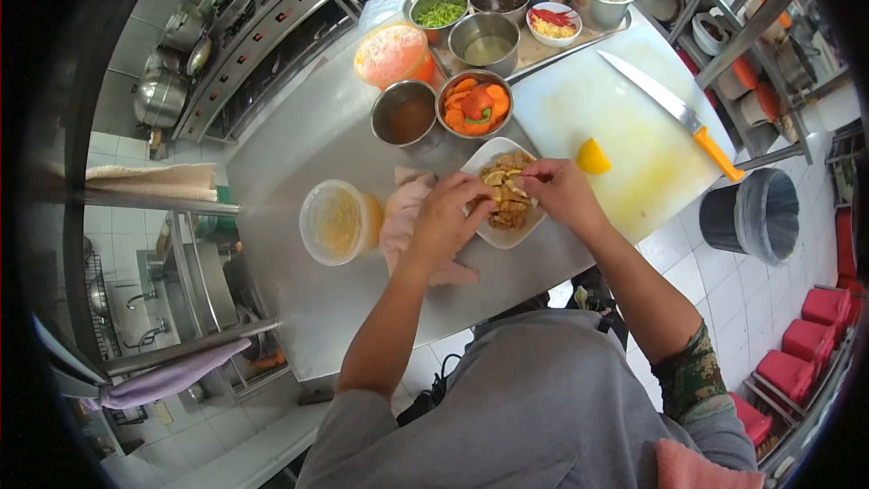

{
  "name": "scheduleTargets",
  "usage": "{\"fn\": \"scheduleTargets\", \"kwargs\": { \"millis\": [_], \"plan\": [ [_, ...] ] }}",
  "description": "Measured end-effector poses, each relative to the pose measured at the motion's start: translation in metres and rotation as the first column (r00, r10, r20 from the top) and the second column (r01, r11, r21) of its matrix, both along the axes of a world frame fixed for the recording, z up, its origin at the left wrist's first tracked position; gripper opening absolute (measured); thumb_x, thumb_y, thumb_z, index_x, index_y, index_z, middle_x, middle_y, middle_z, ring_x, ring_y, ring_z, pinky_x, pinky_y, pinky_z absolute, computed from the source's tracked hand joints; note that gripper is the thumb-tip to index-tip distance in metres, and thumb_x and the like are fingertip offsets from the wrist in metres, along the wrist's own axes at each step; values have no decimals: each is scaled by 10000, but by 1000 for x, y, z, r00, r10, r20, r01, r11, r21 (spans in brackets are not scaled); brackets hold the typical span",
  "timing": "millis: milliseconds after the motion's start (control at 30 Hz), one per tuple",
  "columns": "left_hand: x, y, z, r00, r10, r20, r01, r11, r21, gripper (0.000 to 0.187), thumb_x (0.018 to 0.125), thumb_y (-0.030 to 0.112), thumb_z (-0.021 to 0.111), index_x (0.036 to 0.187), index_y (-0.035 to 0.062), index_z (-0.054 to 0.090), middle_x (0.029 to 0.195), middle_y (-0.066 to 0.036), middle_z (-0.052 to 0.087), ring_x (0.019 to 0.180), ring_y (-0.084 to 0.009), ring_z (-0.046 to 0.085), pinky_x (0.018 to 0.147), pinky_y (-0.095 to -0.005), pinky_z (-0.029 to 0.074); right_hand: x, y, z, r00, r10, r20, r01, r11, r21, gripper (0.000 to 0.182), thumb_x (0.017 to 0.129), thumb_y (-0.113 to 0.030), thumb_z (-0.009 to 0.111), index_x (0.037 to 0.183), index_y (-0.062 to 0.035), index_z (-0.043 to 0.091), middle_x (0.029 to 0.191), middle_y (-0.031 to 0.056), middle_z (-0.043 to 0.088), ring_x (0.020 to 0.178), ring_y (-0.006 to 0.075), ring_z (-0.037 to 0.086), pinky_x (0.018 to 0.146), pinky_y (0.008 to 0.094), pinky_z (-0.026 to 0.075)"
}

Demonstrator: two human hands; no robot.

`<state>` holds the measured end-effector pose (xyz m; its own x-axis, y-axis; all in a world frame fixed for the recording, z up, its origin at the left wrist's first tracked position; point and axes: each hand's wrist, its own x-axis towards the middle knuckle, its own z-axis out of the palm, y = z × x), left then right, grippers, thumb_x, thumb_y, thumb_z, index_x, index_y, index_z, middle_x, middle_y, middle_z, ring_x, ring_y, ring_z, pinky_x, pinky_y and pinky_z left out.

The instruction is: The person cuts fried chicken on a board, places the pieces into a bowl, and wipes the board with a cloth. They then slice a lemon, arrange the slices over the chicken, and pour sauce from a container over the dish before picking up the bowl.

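Note:
A white dish (509, 237) near the table's front edge holds browned, fried-looking pieces (512, 217) with thin lemon slices (494, 178) on top. My right hand (563, 192) reaches over its right side, thumb and forefinger pinching what looks like the edge of a lemon slice. From the left, my left hand (447, 219) comes over the dish with fingertips drawn together among the food; anything between them is hidden. Beneath and beside that hand lies a crumpled pinkish cloth (409, 204). A cut piece of lemon (593, 157) rests on the white cutting board (588, 109).
A knife with an orange handle (718, 154) lies along the board's right side. Metal bowls stand behind the dish, one with carrots and peppers (474, 109), another with brown liquid (405, 118). A plastic tub (331, 222) sits at left. A lined bin (751, 215) is on the floor.

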<state>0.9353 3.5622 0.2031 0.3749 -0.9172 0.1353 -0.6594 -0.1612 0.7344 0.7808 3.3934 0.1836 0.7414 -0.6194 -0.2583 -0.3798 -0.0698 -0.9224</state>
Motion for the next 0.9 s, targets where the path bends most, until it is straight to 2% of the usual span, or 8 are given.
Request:
{"fn": "scheduleTargets", "kwargs": {
  "millis": [67,167,267,367,467,567,667,900],
  "plan": [
    [0,1,1,1000,9,1,-9,1000,9,183,865,123,792,1039,84,752,1024,-81,692,947,-270,677,835,-365,531,-2,-3,6,999,35,-9,-35,998,53,184,919,-176,759,978,-2,770,729,9,673,647,90,595,598,280,488],
    [-1,2,2,998,-5,57,7,1000,-26,181,876,157,776,1041,92,737,1021,-73,674,940,-275,671,835,-388,537,-4,-3,2,997,78,29,-78,997,-4,181,917,-165,750,1001,-5,768,721,42,692,634,121,605,614,304,501],
    [-3,1,0,993,-33,112,38,998,-43,187,865,161,778,1038,103,739,1020,-71,674,957,-287,662,833,-401,536,-4,2,15,994,90,-67,-105,959,-262,157,891,-165,742,999,-56,775,862,139,736,740,285,711,682,383,551],
    [-7,1,2,990,-25,137,31,999,-38,186,858,157,777,1033,107,739,1009,-66,672,954,-291,657,830,-406,535,-7,6,15,984,175,40,-116,792,-599,108,876,-121,715,967,-79,754,889,130,703,795,334,699,681,427,551],
    [-10,3,3,979,-17,203,24,999,-33,198,845,144,799,1031,90,756,1026,-78,685,949,-276,674,841,-383,539,-10,10,16,974,228,13,-161,726,-669,99,851,-92,701,948,-97,721,904,115,670,806,330,696,682,449,553],
    [-12,5,4,982,-17,190,23,999,-30,179,859,149,773,1027,97,738,993,-58,668,946,-288,654,847,-401,533,-13,11,10,961,273,-30,-204,636,-744,124,819,-92,713,942,-110,714,907,97,662,792,315,699,679,433,562],
    [-15,7,-3,974,4,228,10,998,-64,178,857,139,770,1026,94,738,1001,-57,671,940,-286,653,849,-400,535,-15,12,3,952,306,14,-182,604,-776,168,801,-96,713,969,-111,717,933,78,653,793,310,699,677,425,568],
    [-15,11,-5,954,-30,297,34,999,-11,188,852,140,783,1029,86,759,1044,-70,703,965,-277,678,866,-392,549,-18,17,-4,931,360,61,-171,578,-798,247,783,-66,703,1026,-94,731,957,65,643,823,289,698,700,405,575]
  ]
}}
